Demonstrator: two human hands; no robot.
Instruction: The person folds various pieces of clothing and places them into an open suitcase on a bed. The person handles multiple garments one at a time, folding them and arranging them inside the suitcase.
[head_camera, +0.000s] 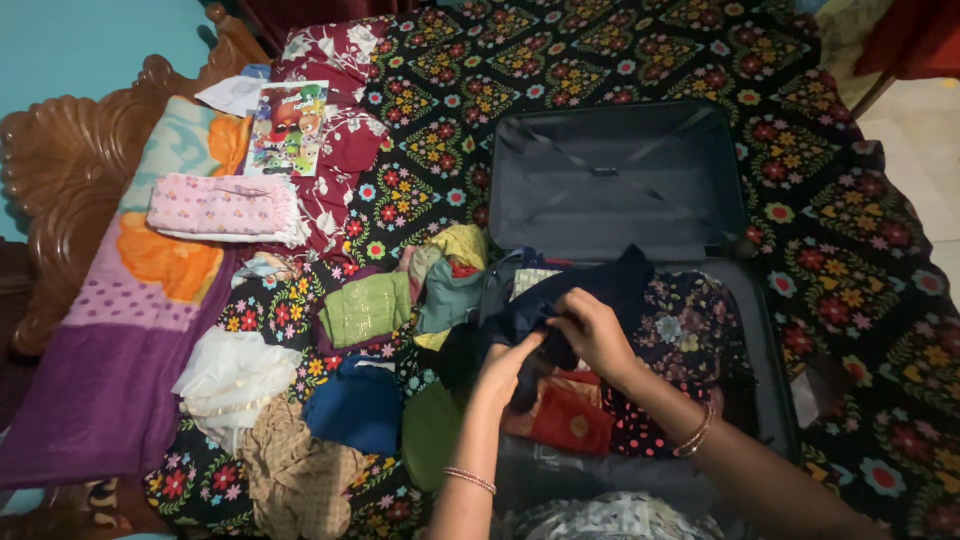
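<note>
While both hands work over the open suitcase, we grip a dark navy garment that lies bunched across the suitcase's packed half. Our left hand is curled shut on a fold of the navy cloth near the suitcase's left edge, and our right hand pinches the same cloth just beside it, fingers closed. Under the garment, inside the suitcase, sit a red-orange cloth and a dark floral cloth. The suitcase lid lies flat open beyond, bare but for its straps. Left of the suitcase, on the bed's floral bedspread, lie a green folded cloth, a blue cloth, a white garment and a tan cloth.
</note>
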